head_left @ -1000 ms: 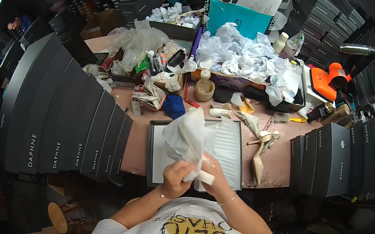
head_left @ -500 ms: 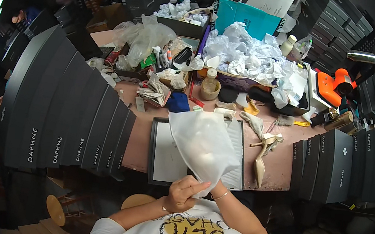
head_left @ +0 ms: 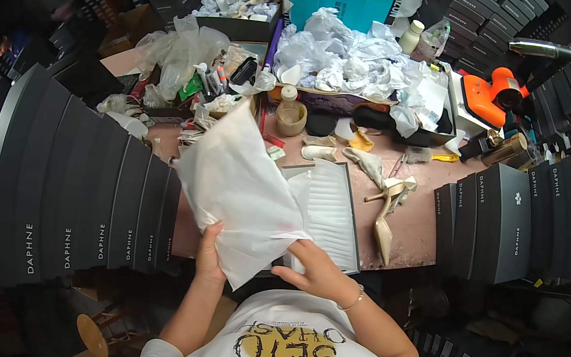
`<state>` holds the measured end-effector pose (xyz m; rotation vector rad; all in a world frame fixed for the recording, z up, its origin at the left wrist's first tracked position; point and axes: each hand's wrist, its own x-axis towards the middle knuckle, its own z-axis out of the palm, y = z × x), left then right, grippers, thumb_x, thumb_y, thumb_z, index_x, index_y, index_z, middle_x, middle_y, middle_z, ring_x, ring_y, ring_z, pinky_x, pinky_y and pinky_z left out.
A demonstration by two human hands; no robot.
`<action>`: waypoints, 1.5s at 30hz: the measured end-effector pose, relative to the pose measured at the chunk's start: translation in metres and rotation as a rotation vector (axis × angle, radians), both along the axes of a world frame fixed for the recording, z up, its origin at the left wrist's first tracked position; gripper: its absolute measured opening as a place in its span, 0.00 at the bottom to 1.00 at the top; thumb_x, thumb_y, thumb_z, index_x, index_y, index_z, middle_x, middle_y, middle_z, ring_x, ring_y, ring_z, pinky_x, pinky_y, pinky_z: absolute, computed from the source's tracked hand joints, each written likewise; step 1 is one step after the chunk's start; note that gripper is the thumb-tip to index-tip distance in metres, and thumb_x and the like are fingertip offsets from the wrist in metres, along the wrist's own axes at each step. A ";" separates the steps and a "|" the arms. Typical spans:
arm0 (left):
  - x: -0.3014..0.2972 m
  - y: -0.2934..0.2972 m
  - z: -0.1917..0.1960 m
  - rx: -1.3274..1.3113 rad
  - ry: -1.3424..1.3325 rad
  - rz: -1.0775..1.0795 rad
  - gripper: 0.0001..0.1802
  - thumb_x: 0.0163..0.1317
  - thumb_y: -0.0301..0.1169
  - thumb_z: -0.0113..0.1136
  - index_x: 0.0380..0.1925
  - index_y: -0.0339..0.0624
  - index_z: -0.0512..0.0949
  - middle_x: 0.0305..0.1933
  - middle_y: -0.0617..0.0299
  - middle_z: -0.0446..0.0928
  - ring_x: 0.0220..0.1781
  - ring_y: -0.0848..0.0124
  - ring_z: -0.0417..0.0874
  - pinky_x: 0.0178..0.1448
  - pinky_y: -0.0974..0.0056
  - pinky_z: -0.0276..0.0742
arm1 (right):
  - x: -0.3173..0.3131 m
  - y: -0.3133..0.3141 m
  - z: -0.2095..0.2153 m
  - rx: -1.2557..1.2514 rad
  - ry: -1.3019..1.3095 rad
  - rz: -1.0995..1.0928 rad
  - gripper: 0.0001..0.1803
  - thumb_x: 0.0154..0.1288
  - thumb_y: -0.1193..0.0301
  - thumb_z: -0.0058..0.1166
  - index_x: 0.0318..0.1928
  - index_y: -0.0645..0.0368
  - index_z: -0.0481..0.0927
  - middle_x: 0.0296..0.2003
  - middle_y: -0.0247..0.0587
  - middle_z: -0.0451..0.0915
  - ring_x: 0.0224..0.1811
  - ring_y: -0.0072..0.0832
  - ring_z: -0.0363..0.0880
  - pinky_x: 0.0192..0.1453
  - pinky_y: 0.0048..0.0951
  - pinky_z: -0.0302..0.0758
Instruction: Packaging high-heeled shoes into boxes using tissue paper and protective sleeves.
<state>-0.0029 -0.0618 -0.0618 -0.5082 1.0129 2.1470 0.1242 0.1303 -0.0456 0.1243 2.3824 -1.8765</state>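
One white pouch point(head_left: 239, 190) hangs over the open box point(head_left: 354, 218) on the table point(head_left: 419, 235) — your left hand point(head_left: 212, 255) grips its near edge, thumb on top, while your right hand point(head_left: 317, 272) touches its right corner; whether those fingers pinch it, I cannot tell. A beige heeled shoe point(head_left: 382, 236) lies just right of the box.

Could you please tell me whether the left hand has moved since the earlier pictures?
Yes. The left hand, now gripping the white wrapper, has moved to the person's left, judged against the right rim of the open box.
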 end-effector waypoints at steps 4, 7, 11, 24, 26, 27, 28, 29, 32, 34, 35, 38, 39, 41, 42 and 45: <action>0.015 0.028 -0.001 -0.239 0.519 -0.050 0.31 0.53 0.28 0.63 0.58 0.36 0.65 0.50 0.57 0.73 0.51 0.65 0.76 0.57 0.61 0.73 | 0.048 0.027 -0.017 -0.555 0.066 -0.619 0.43 0.63 0.61 0.58 0.71 0.61 0.50 0.64 0.49 0.63 0.70 0.34 0.58 0.64 0.36 0.66; 0.068 0.073 0.000 -0.328 0.839 -0.681 0.41 0.52 0.29 0.69 0.64 0.34 0.57 0.57 0.53 0.68 0.56 0.66 0.72 0.57 0.61 0.72 | 0.041 0.016 -0.016 -0.738 0.203 -0.931 0.34 0.65 0.67 0.54 0.66 0.64 0.55 0.60 0.45 0.67 0.66 0.33 0.63 0.63 0.33 0.67; 0.026 0.095 -0.053 -0.605 1.145 -0.532 0.47 0.54 0.38 0.69 0.67 0.34 0.52 0.64 0.44 0.63 0.63 0.60 0.68 0.58 0.58 0.72 | 0.096 0.073 -0.015 -0.803 0.376 -1.128 0.23 0.69 0.68 0.48 0.61 0.61 0.64 0.53 0.42 0.74 0.56 0.34 0.74 0.59 0.39 0.73; 0.063 0.147 -0.110 -0.083 0.884 -1.166 0.25 0.61 0.30 0.58 0.58 0.36 0.69 0.43 0.61 0.81 0.43 0.71 0.80 0.50 0.66 0.75 | 0.078 0.138 -0.056 -0.819 -0.290 -0.695 0.19 0.66 0.65 0.54 0.51 0.67 0.74 0.41 0.37 0.80 0.40 0.21 0.77 0.45 0.26 0.75; 0.020 0.149 -0.084 -0.547 0.890 -0.989 0.31 0.59 0.32 0.61 0.62 0.35 0.64 0.38 0.57 0.82 0.40 0.66 0.82 0.45 0.62 0.76 | 0.098 0.163 -0.086 -0.498 -0.355 -0.691 0.20 0.66 0.63 0.54 0.49 0.68 0.75 0.44 0.38 0.80 0.40 0.22 0.77 0.44 0.26 0.75; 0.000 0.155 -0.072 -0.704 1.065 -1.005 0.35 0.59 0.33 0.61 0.65 0.38 0.59 0.37 0.53 0.81 0.39 0.60 0.82 0.44 0.59 0.77 | 0.103 0.165 -0.102 -0.259 -0.383 -0.717 0.20 0.65 0.64 0.55 0.49 0.69 0.75 0.42 0.39 0.80 0.39 0.24 0.78 0.44 0.28 0.75; -0.020 0.165 -0.066 -0.859 1.243 -0.991 0.39 0.58 0.34 0.61 0.67 0.40 0.54 0.36 0.48 0.80 0.38 0.55 0.83 0.42 0.55 0.77 | 0.104 0.164 -0.102 -0.216 -0.330 -0.715 0.20 0.64 0.65 0.56 0.49 0.69 0.75 0.41 0.39 0.80 0.39 0.24 0.78 0.44 0.28 0.75; -0.037 0.178 -0.078 -0.987 1.254 -1.051 0.39 0.58 0.34 0.61 0.67 0.41 0.53 0.35 0.48 0.80 0.37 0.52 0.82 0.41 0.54 0.77 | 0.104 0.163 -0.098 -0.170 -0.274 -0.709 0.20 0.64 0.65 0.56 0.49 0.69 0.75 0.41 0.39 0.81 0.38 0.25 0.78 0.44 0.28 0.75; -0.063 0.196 -0.111 -1.122 1.324 -1.162 0.41 0.58 0.36 0.60 0.68 0.44 0.51 0.34 0.47 0.80 0.37 0.48 0.82 0.40 0.52 0.76 | 0.097 0.154 -0.058 0.052 -0.135 -0.733 0.20 0.64 0.66 0.57 0.49 0.70 0.74 0.41 0.41 0.81 0.39 0.26 0.78 0.45 0.28 0.74; -0.062 0.202 -0.110 -1.099 1.437 -1.223 0.41 0.58 0.37 0.60 0.68 0.45 0.51 0.34 0.47 0.80 0.37 0.48 0.82 0.40 0.50 0.76 | 0.094 0.150 -0.020 0.042 0.021 -0.809 0.21 0.64 0.65 0.57 0.50 0.71 0.74 0.41 0.41 0.81 0.40 0.27 0.78 0.46 0.27 0.74; -0.055 0.202 -0.104 -1.081 1.503 -1.269 0.40 0.58 0.38 0.60 0.68 0.46 0.53 0.34 0.46 0.80 0.37 0.48 0.82 0.40 0.50 0.76 | 0.096 0.145 -0.007 -0.068 0.123 -0.863 0.22 0.64 0.65 0.57 0.50 0.71 0.74 0.42 0.41 0.81 0.42 0.28 0.79 0.47 0.27 0.74; -0.041 0.203 -0.100 -1.112 1.515 -1.318 0.37 0.57 0.38 0.62 0.65 0.45 0.56 0.35 0.46 0.80 0.37 0.49 0.82 0.41 0.50 0.77 | 0.092 0.108 0.010 -0.733 0.389 -0.952 0.23 0.66 0.65 0.55 0.55 0.67 0.70 0.49 0.44 0.78 0.51 0.32 0.78 0.52 0.31 0.75; -0.041 0.206 -0.112 -1.140 1.466 -1.318 0.36 0.57 0.38 0.61 0.64 0.46 0.57 0.34 0.46 0.80 0.37 0.49 0.82 0.41 0.50 0.77 | 0.086 0.097 0.008 -0.897 0.402 -0.881 0.23 0.67 0.67 0.53 0.57 0.66 0.69 0.51 0.43 0.77 0.51 0.31 0.77 0.53 0.31 0.74; -0.050 0.208 -0.167 -1.243 1.413 -1.244 0.25 0.58 0.37 0.60 0.55 0.44 0.67 0.34 0.46 0.80 0.36 0.50 0.82 0.41 0.50 0.76 | 0.072 0.071 -0.019 -0.829 0.325 -0.776 0.22 0.67 0.68 0.52 0.58 0.66 0.69 0.52 0.42 0.76 0.51 0.28 0.76 0.55 0.31 0.72; -0.053 0.208 -0.167 -1.137 1.403 -1.117 0.21 0.59 0.36 0.59 0.50 0.43 0.69 0.33 0.47 0.80 0.36 0.52 0.82 0.40 0.50 0.76 | 0.068 0.062 -0.037 -0.603 0.238 -0.755 0.22 0.67 0.68 0.52 0.58 0.66 0.69 0.51 0.41 0.76 0.51 0.26 0.75 0.56 0.31 0.71; -0.083 0.198 -0.121 -0.798 1.242 -0.740 0.09 0.62 0.31 0.54 0.38 0.39 0.73 0.31 0.53 0.79 0.30 0.61 0.81 0.35 0.58 0.75 | 0.052 0.050 -0.044 -0.379 0.003 -0.485 0.20 0.65 0.65 0.56 0.51 0.67 0.75 0.45 0.38 0.79 0.46 0.21 0.75 0.51 0.27 0.72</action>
